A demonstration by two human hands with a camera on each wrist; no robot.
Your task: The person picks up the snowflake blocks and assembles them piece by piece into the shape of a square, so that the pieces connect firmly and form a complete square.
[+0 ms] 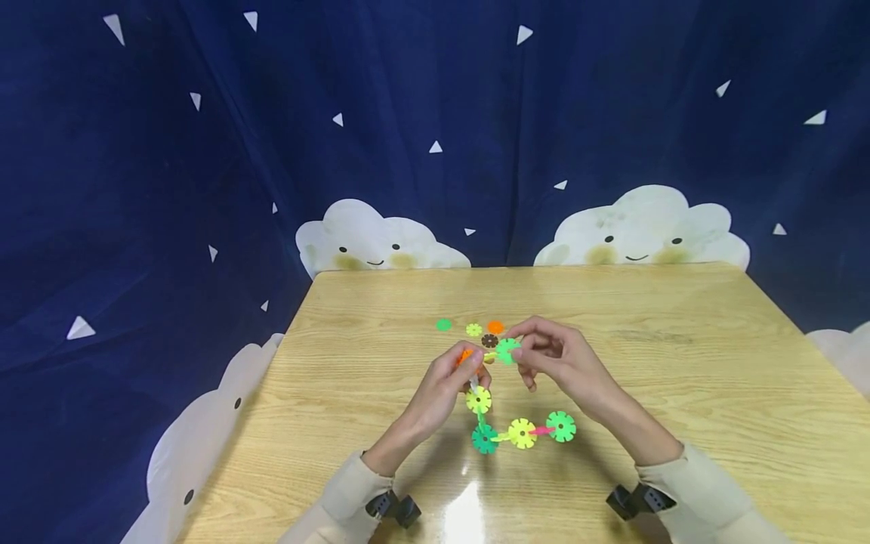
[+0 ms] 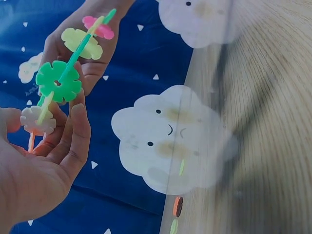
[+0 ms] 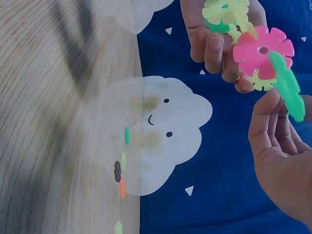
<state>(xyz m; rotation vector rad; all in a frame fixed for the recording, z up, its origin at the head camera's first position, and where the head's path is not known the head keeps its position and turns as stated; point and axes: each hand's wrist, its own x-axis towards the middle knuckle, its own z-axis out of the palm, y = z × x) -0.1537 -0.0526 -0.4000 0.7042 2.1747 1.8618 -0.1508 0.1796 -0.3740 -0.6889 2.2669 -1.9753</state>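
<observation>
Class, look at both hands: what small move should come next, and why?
Probably press the green disc gently towards the edge-on yellow disc, slot to slot. The right hand pinches the green disc right beside the yellow one, while the left hand grips the neighbouring orange disc, which should steady things. Whether the slots already interlock is too small to tell.

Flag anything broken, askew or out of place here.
Nothing stands out. The linked discs held by the left hand and right hand show no visible damage, and loose discs lie flat on the table.
</observation>
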